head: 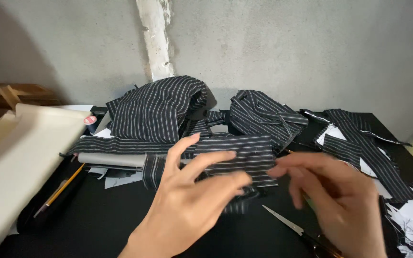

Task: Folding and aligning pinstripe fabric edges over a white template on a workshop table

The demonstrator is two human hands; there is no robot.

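My left hand (192,200) hovers over the black table (96,220), its fingers pinching the near edge of a folded black cloth piece with white stripes (244,153). Blurred with motion, my right hand (340,196) sits just right of that piece, fingers spread and close to its right edge; whether it touches the cloth I cannot tell. A pair of scissors (288,224) lies on the table under my right hand, blades pointing up-left.
Heaps of the same striped cloth (158,107) lie at the back against a grey wall, and strips (359,143) run off to the right. A yellow pencil (63,188), a thread spool (90,122) and a cream sheet (20,153) are on the left.
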